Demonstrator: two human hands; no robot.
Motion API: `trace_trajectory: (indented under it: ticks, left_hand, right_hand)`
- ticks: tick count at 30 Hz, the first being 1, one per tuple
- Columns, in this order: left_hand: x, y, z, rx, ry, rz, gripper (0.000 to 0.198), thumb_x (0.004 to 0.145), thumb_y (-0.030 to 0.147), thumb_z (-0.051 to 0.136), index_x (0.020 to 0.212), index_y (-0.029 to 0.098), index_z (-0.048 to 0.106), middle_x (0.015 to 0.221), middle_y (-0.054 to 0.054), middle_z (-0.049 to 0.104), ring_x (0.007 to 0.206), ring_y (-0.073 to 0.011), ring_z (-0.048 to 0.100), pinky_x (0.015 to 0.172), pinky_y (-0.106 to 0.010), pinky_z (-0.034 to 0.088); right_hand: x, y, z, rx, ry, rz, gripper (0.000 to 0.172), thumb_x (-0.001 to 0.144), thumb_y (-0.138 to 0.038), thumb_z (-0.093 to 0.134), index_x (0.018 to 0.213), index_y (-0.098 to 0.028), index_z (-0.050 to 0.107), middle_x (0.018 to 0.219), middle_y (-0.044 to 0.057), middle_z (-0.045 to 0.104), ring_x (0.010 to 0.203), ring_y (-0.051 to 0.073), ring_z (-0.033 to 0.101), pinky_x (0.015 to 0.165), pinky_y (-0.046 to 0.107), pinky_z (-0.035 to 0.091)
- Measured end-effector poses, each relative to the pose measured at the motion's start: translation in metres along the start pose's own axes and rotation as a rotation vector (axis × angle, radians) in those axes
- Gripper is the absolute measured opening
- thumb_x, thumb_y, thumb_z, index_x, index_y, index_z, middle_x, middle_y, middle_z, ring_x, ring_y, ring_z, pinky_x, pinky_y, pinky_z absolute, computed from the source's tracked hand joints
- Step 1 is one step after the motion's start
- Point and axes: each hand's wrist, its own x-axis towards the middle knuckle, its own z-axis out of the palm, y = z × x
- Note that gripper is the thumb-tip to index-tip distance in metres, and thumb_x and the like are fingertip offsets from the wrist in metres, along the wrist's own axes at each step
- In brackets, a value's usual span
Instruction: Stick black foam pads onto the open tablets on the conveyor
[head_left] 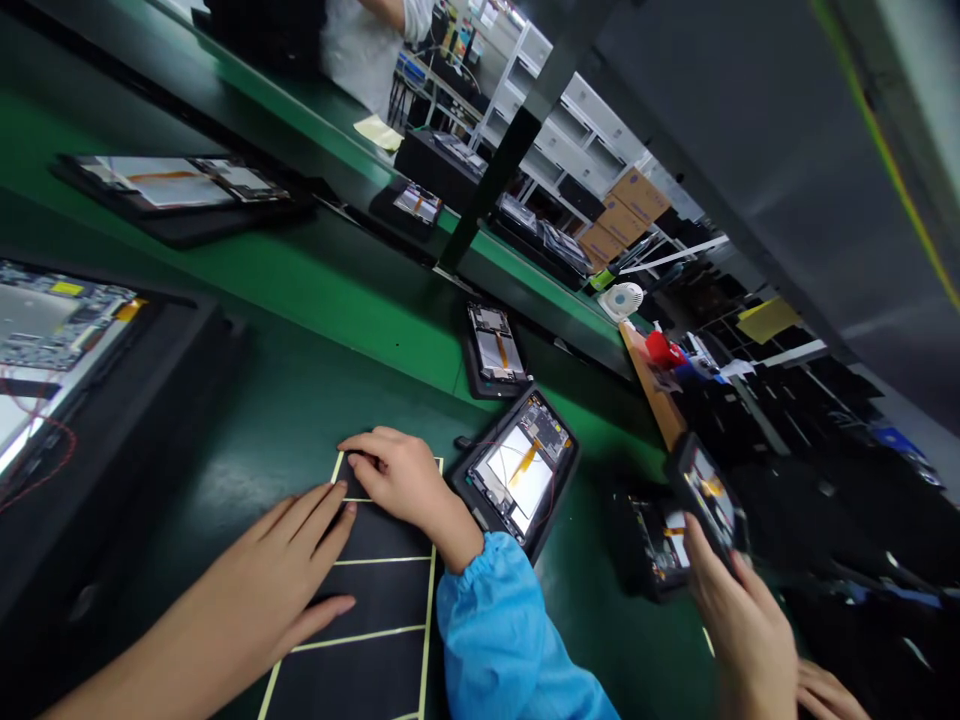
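A sheet of black rectangular pads (375,610) with pale yellow borders lies on the green bench in front of me. My left hand (289,570) rests flat on it, fingers stretched out, pressing the sheet's left side. My right hand (397,475), in a blue sleeve, is curled over the top pad (346,480), with the fingertips pinched at its far left corner. Just right of that hand an opened tablet (517,470) lies in a black tray, its battery and circuit board showing.
Another opened tablet (493,345) lies further back, and more trays (176,190) sit on the green belt. A large open device (52,340) is at my left. A co-worker's hands (739,620) at right hold a tablet (709,495). Shelves and cardboard boxes (622,210) stand behind.
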Motion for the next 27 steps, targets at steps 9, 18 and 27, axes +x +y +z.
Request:
trace_trajectory:
  ticks: [9, 18, 27]
  left_hand:
    - [-0.006, -0.002, 0.004, -0.025, -0.036, -0.020, 0.068, 0.119, 0.058, 0.029, 0.126, 0.010, 0.077, 0.136, -0.021, 0.064, 0.123, -0.0356, 0.060, 0.103, -0.045, 0.049]
    - [0.000, 0.004, -0.003, 0.034, 0.020, 0.014, 0.064, 0.121, 0.039, 0.024, 0.121, 0.002, 0.077, 0.132, -0.023, 0.067, 0.122, -0.0359, 0.063, 0.112, -0.047, 0.040]
    - [0.004, 0.001, -0.007, -0.028, 0.056, 0.015, 0.069, 0.123, 0.048, 0.022, 0.115, 0.005, 0.076, 0.125, -0.019, 0.070, 0.111, -0.0315, 0.066, 0.103, -0.044, 0.043]
  right_hand:
    - [-0.008, 0.006, 0.006, -0.161, -0.001, -0.107, 0.023, 0.111, -0.024, 0.053, 0.120, -0.021, 0.074, 0.112, 0.008, 0.078, 0.103, 0.020, 0.075, 0.085, 0.027, 0.056]
    - [-0.023, 0.002, -0.004, -0.038, 0.096, -0.124, 0.016, 0.112, -0.020, 0.039, 0.110, -0.023, 0.055, 0.112, 0.010, 0.064, 0.100, 0.022, 0.065, 0.088, 0.033, 0.057]
    - [-0.046, 0.001, -0.009, 0.075, 0.213, -0.123, 0.013, 0.112, -0.022, 0.037, 0.108, -0.024, 0.049, 0.113, 0.011, 0.058, 0.108, 0.023, 0.062, 0.095, 0.038, 0.057]
